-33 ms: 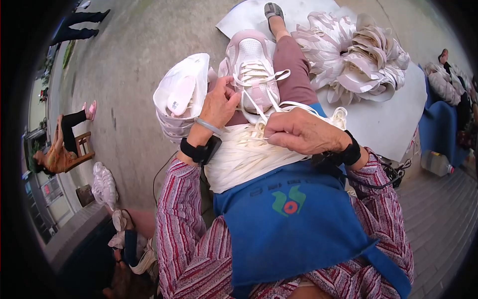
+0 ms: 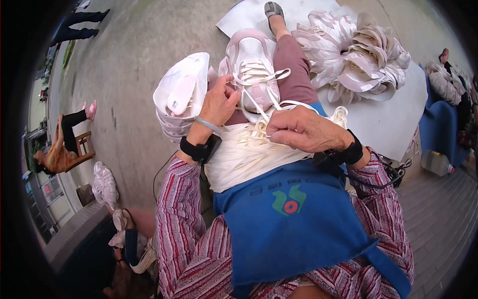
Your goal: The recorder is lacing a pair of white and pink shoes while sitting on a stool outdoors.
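A pink-and-white sneaker upper [image 2: 254,65] lies over my lap, toe pointing away, with white lace crossed through its eyelets. Beside its left edge, my left hand [image 2: 217,103] has its fingers bent in against the upper, thumb and forefinger at the side of the lacing. A white shoelace [image 2: 257,105] runs from the eyelets down to my right hand [image 2: 306,128], which is closed on it. Under both hands, a thick bundle of cream laces [image 2: 244,157] lies across the top of my blue apron [image 2: 294,234]. My right fingertips are partly hidden.
Nested uppers [image 2: 181,89] stand close to my left hand. To the right, a large pile of uppers [image 2: 353,60] rests on a white sheet [image 2: 368,124]. A plastic bottle [image 2: 437,163] stands farther right. On the left, a person sits on a wooden chair [image 2: 82,147].
My right hand has shifted very slightly to the right with the lace. My left hand stays at the upper's edge.
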`<control>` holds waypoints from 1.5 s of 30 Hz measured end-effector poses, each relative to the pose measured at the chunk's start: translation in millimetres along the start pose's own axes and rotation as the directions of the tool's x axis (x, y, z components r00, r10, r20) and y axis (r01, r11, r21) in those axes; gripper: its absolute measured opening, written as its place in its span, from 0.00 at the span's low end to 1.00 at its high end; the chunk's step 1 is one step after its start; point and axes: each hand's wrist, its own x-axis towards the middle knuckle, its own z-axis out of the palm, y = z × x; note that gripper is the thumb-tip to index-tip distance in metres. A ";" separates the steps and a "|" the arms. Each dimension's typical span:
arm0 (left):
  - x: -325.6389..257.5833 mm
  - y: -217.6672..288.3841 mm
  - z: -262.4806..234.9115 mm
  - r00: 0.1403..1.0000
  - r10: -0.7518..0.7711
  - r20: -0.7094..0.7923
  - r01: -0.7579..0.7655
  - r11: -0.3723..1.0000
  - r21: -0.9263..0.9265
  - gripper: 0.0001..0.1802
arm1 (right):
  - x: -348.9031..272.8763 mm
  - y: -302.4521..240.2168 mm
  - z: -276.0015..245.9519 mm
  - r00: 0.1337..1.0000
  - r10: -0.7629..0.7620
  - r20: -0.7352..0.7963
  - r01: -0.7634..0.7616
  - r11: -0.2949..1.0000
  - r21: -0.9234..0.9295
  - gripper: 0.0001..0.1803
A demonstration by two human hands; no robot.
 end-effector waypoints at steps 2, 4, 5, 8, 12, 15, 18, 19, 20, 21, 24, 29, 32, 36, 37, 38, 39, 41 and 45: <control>2.5 0.0 -0.9 1.000 -0.013 0.001 0.013 1.000 0.001 0.24 | -2.1 -13.4 -11.3 0.982 0.156 0.110 -0.166 0.983 0.084 0.09; 4.5 -1.5 -1.5 1.000 -0.023 0.004 0.023 1.000 0.001 0.25 | -1.8 -17.7 -12.3 0.979 0.157 0.128 -0.171 0.979 0.109 0.10; 4.5 -3.2 -0.8 0.999 -0.037 -0.001 0.037 0.999 -0.019 0.24 | -2.6 -18.3 -11.2 0.977 0.155 0.148 -0.174 0.976 0.127 0.10; 2.8 -9.1 0.3 0.999 -0.011 -0.052 0.008 0.999 -0.042 0.20 | 0.2 -8.0 3.1 0.998 0.066 -0.009 -0.066 0.997 0.035 0.10; -8.9 17.4 -10.6 0.982 -0.171 0.082 0.174 0.984 -0.037 0.13 | 7.8 4.4 29.8 0.991 -0.089 -0.099 0.069 0.980 -0.186 0.08; -18.5 16.5 -11.3 0.859 -0.252 0.446 0.427 0.832 -0.353 0.25 | 22.3 5.2 56.8 0.975 -0.221 -0.007 0.209 0.932 -0.295 0.05; -18.2 24.3 6.1 0.776 -0.284 0.564 0.567 0.707 -0.424 0.25 | 34.9 12.9 81.1 0.951 -0.303 0.058 0.303 0.885 -0.354 0.05; -14.4 29.3 9.2 0.759 -0.313 0.572 0.595 0.691 -0.411 0.23 | 38.1 16.8 86.7 0.945 -0.323 0.058 0.321 0.871 -0.373 0.04; -12.9 32.0 12.8 0.761 -0.309 0.570 0.591 0.693 -0.413 0.23 | 40.3 17.1 89.6 0.937 -0.344 0.058 0.338 0.856 -0.390 0.04; -11.5 34.3 16.1 0.746 -0.341 0.572 0.640 0.605 -0.474 0.22 | 39.9 16.1 91.8 0.946 -0.317 0.068 0.315 0.849 -0.425 0.04; -7.6 25.5 18.9 0.729 -0.296 0.617 0.669 0.501 -0.550 0.21 | 36.0 17.1 92.7 0.956 -0.286 0.060 0.284 0.860 -0.425 0.04; -5.9 7.6 12.8 0.728 -0.197 0.656 0.612 0.617 -0.494 0.18 | 27.0 20.8 83.2 0.966 -0.242 0.086 0.255 0.865 -0.431 0.05; -12.0 20.2 5.8 0.820 -0.234 0.522 0.467 0.801 -0.375 0.16 | 19.4 27.4 69.8 0.951 -0.308 -0.021 0.263 0.845 -0.466 0.07; -21.8 23.8 -1.3 0.848 -0.269 0.457 0.396 0.894 -0.209 0.12 | 5.5 37.4 22.9 0.958 -0.106 -0.268 -0.027 0.893 -0.448 0.10; -22.4 23.5 -0.6 0.849 -0.269 0.454 0.389 0.901 -0.193 0.12 | 5.3 48.9 10.1 0.928 -0.078 -0.364 -0.114 0.871 -0.479 0.09; -22.2 24.9 -0.3 0.850 -0.268 0.454 0.380 0.909 -0.174 0.12 | 8.7 57.4 -5.3 0.903 -0.076 -0.422 -0.169 0.841 -0.513 0.09; -23.7 24.5 -0.3 0.852 -0.269 0.450 0.380 0.908 -0.177 0.12 | 13.4 57.7 -18.7 0.897 -0.008 -0.441 -0.232 0.841 -0.488 0.10; -28.9 23.3 0.2 0.863 -0.214 0.457 0.297 0.947 -0.118 0.12 | 23.6 76.6 -31.6 0.862 -0.013 -0.507 -0.298 0.796 -0.527 0.11; -32.3 27.5 -5.6 0.867 -0.193 0.459 0.229 0.973 -0.024 0.13 | 42.9 98.6 -44.5 0.906 0.192 -0.376 -0.394 0.706 -0.589 0.12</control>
